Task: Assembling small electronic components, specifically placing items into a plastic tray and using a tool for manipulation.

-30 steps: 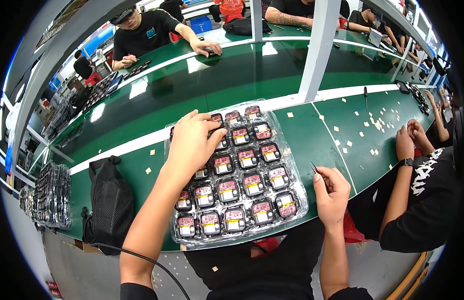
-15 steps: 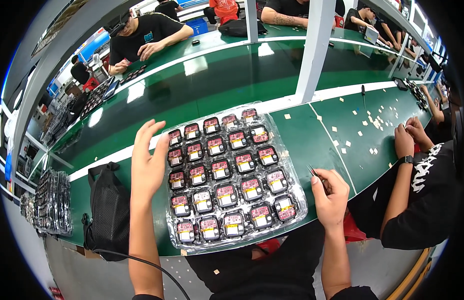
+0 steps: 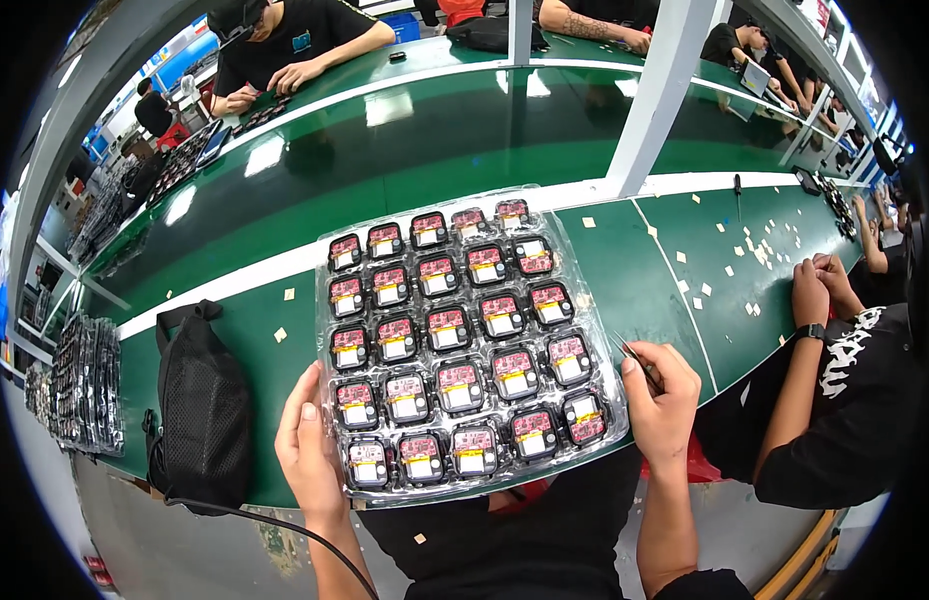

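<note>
A clear plastic tray [image 3: 604, 385] lies on the green bench in front of me, its pockets filled with rows of square black-rimmed electronic modules [image 3: 447, 327]. Each module shows a red circuit board, a whitish block and a yellow strip. My left hand [image 3: 312, 450] is closed on the tray's near left edge, some of its fingers hidden by the rim. At the opposite edge, my right hand [image 3: 662, 400] pinches dark, thin-pointed tweezers [image 3: 634, 354]. Their tips point up and left beside the tray.
A black mesh bag [image 3: 199, 400] stands left, with stacked trays [image 3: 84, 385] beyond it. Small pale squares [image 3: 754, 245] are scattered to the right, near a screwdriver [image 3: 738, 195] and a co-worker's hands [image 3: 819, 280]. A white post [image 3: 659, 100] rises behind the tray. Another person [image 3: 304, 50] sits across.
My left hand has come down from above the tray's far left corner to its near left edge, and closed there. The right hand still holds the tweezers. The view has shifted slightly.
</note>
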A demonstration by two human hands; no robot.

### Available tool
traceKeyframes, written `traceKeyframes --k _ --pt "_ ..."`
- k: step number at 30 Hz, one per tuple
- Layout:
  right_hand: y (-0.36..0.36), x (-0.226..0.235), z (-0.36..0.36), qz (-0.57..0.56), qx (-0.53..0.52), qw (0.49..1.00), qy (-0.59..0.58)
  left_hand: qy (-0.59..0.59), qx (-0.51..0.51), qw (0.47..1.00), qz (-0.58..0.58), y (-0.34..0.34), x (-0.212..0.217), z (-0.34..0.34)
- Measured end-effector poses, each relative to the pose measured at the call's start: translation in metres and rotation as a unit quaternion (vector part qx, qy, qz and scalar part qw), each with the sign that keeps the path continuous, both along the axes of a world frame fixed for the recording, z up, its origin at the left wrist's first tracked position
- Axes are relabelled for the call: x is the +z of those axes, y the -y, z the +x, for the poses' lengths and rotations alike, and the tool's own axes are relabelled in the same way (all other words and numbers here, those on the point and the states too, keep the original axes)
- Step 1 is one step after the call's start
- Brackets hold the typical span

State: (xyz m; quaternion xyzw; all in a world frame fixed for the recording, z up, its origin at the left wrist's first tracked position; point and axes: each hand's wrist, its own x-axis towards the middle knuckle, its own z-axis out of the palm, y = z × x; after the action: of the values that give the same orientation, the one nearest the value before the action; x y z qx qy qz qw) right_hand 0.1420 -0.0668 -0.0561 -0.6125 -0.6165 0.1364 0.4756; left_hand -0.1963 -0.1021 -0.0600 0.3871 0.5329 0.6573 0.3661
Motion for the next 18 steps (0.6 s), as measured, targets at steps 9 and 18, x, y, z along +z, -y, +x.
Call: traceKeyframes --k 9,18 --pt "0.0 0.003 -0.005 0.003 -0.013 0.999 0.043 0.044 0.003 0.999 0.023 0.0 -0.012 -0.005" --pt "0.0 0.0 -0.001 0.006 -0.013 0.999 0.048 0.063 -0.008 0.997 0.032 -0.002 -0.012 -0.007"
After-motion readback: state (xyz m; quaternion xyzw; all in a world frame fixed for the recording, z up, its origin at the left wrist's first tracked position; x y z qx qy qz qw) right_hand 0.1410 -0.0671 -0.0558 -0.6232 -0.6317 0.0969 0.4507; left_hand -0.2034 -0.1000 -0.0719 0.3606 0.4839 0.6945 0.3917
